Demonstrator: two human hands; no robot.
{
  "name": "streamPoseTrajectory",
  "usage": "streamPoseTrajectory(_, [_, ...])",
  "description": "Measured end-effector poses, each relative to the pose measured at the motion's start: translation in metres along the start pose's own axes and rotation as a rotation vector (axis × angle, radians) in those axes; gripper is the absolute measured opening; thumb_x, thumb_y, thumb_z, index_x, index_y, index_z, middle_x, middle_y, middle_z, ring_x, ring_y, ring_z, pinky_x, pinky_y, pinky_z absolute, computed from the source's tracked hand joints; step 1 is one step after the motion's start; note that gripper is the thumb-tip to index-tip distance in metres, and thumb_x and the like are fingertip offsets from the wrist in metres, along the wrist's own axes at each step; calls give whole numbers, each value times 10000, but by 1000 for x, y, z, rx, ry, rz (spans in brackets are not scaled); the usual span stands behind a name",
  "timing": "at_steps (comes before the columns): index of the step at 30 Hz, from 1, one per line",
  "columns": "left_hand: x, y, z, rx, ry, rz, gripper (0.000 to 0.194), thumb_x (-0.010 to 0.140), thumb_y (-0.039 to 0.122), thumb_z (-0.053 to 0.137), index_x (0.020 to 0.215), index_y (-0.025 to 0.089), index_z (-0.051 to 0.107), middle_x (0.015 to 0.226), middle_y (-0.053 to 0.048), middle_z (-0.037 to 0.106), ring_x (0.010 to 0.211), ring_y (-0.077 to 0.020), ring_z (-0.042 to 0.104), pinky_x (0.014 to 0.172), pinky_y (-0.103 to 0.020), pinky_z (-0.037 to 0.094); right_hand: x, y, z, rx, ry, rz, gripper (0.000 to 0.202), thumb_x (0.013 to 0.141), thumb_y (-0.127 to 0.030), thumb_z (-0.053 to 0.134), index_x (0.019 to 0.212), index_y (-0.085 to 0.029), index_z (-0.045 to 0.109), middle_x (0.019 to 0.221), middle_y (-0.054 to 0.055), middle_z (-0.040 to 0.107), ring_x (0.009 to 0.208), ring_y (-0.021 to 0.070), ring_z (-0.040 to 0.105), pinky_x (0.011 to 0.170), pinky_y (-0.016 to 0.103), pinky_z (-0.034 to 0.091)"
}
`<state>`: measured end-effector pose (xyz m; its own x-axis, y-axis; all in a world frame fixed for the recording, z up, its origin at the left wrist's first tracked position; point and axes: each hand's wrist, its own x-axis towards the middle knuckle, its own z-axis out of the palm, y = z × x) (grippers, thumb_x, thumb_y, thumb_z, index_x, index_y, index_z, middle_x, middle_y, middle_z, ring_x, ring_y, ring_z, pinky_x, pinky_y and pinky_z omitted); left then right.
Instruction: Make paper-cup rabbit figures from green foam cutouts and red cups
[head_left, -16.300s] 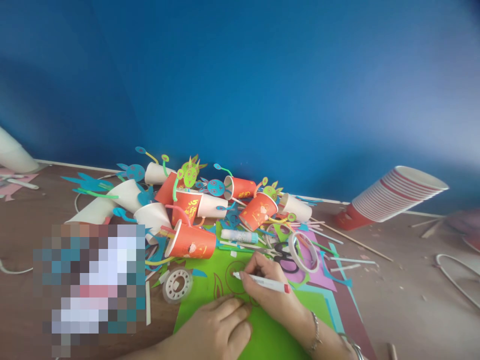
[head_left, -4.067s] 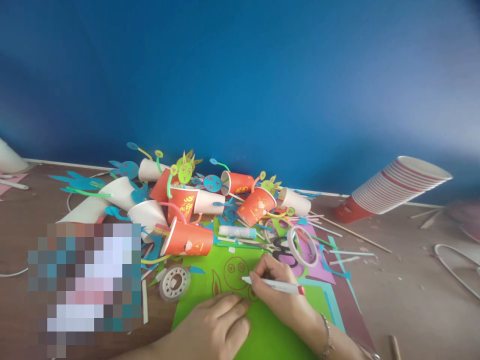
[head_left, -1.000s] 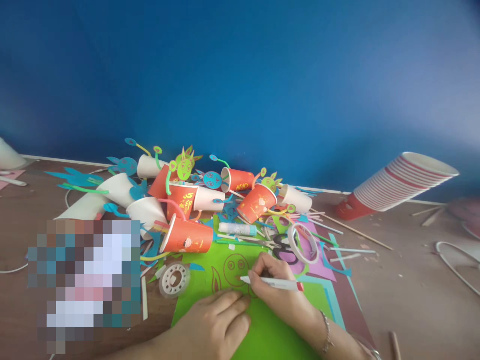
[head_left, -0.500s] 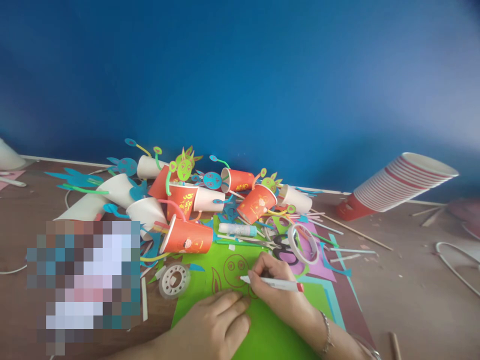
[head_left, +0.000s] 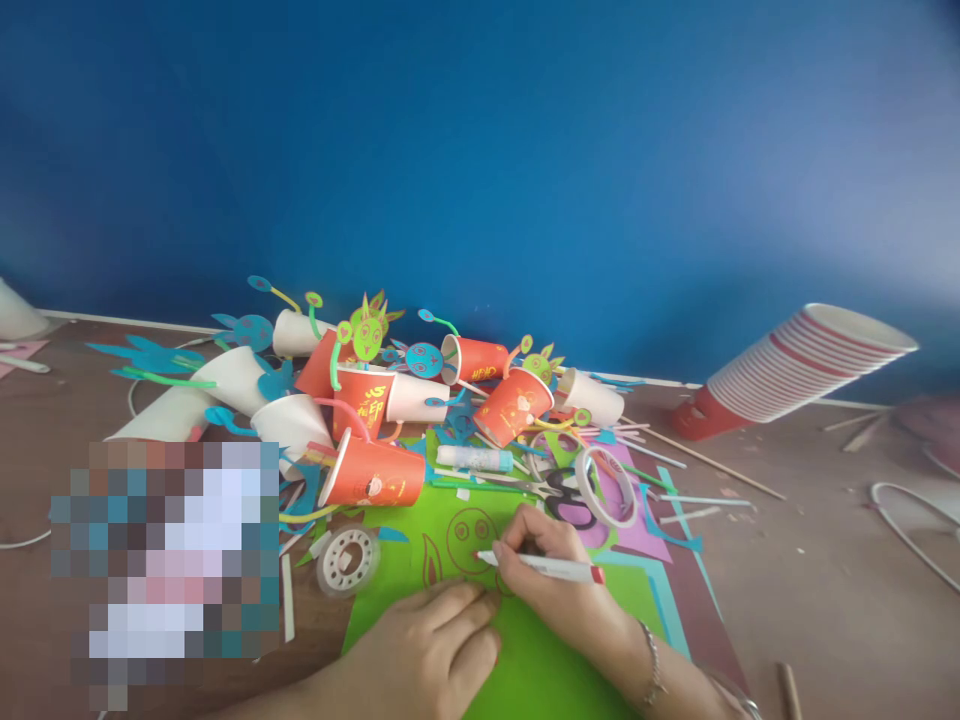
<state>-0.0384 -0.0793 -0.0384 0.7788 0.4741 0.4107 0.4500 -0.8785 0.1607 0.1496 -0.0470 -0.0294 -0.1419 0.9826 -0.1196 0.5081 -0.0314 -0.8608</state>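
My right hand (head_left: 546, 565) pinches a white marker (head_left: 562, 568) with a red end cap. Its tip touches or nearly touches the green paper (head_left: 420, 620), inside a round face outline (head_left: 471, 541) drawn in red-brown. The face has two eyes with heart shapes in them. A pointed ear shape (head_left: 431, 560) is drawn to its left, and another outline is partly covered by my right hand. My left hand (head_left: 442, 640) lies flat on the paper just below the drawing, fingers side by side and holding nothing. Black-handled scissors (head_left: 562, 495) lie beyond my right hand.
Several red and white paper cups (head_left: 375, 470) with paper faces and straw arms lie behind the paper. A tape roll (head_left: 349, 562), a larger tape ring (head_left: 606, 487) and a glue stick (head_left: 475, 459) are close by. A tilted cup stack (head_left: 795, 365) stands right, before a blue wall.
The marker's tip has shifted slightly left within the face outline. My left hand stays in place on the paper.
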Motion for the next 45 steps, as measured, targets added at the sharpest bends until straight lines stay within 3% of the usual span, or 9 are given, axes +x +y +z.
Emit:
streamPoseTrajectory(33, [-1,-1,-1,-12,-58,2,192,950,214,432,987,148,609,1144,-64,663,1077,-180,553,945,-279,444,1,3,0,55,-4,29,196,749,-217,549,594,-222,430,495,-66,434,463,96,392,421,211,299])
streamPoseTrajectory(45, [-2,-2,3,-14,-17,5,206,950,202,413,983,148,609,1123,-65,671,1060,-183,560,933,-280,452,2,0,1,68,-5,29,186,745,-239,548,597,-224,437,502,-60,447,464,99,400,422,213,308])
